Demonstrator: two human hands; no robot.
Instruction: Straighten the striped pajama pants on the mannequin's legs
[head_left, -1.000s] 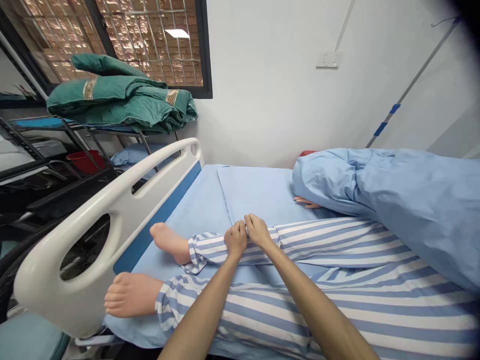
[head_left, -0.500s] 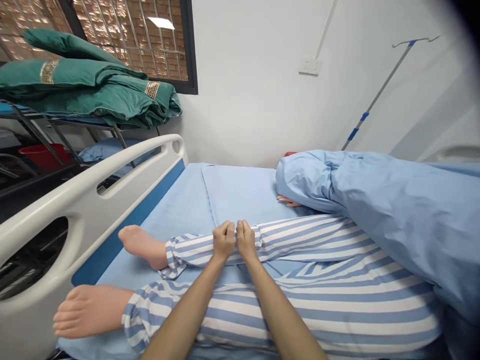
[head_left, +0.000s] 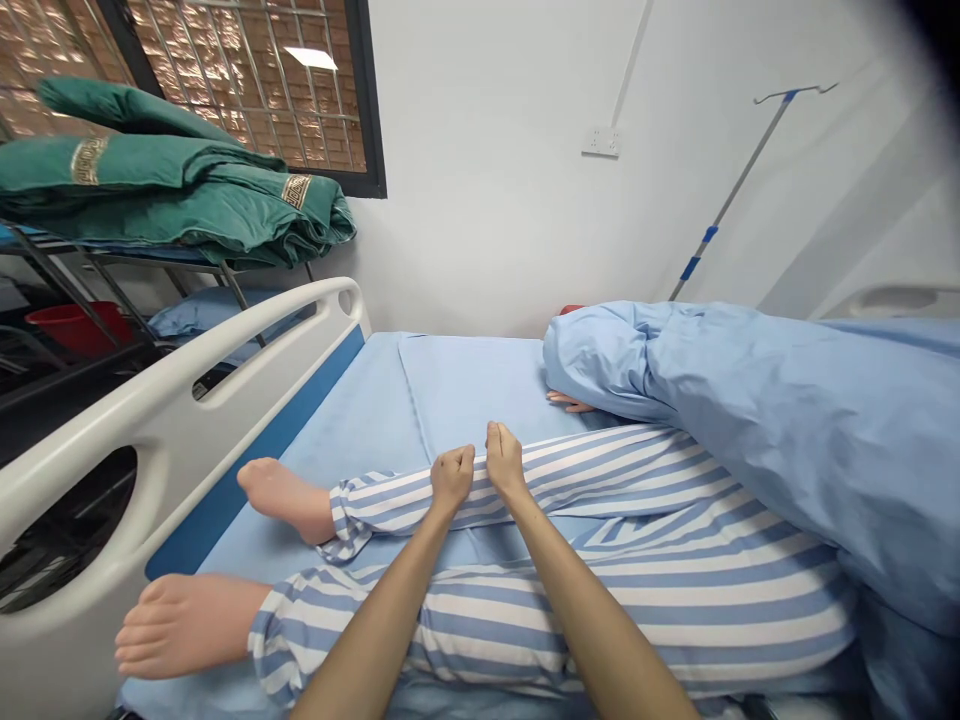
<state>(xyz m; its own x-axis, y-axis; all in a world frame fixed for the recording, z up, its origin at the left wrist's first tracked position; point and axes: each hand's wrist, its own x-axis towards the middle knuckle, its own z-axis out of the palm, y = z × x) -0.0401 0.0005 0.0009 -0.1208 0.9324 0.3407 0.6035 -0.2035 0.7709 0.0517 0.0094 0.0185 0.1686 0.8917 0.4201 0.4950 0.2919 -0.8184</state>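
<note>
My left hand (head_left: 453, 477) is closed in a fist against the shin of the far leg of a manikin in blue-and-white striped trousers (head_left: 622, 465). Just to its right, my right hand (head_left: 505, 458) is also a fist, over the same leg close below the knee. A small gap parts the two fists, and no object shows in either. Whether the right fist touches the cloth I cannot tell. The bare far foot (head_left: 289, 500) and near foot (head_left: 191, 625) stick out of the trouser cuffs at the left. My forearms cross above the near leg.
A light blue sheet (head_left: 465, 385) covers the bed, with a white footboard (head_left: 172, 400) at the left. A blue quilt (head_left: 780, 400) covers the manikin's upper body; a manikin hand (head_left: 570, 401) peeks out. Behind stand an IV pole (head_left: 739, 190) and folded green bedding (head_left: 172, 190).
My fists have moved apart from side by side. The right one has risen and shifted right; the left has barely moved. The whole view has shifted slightly.
</note>
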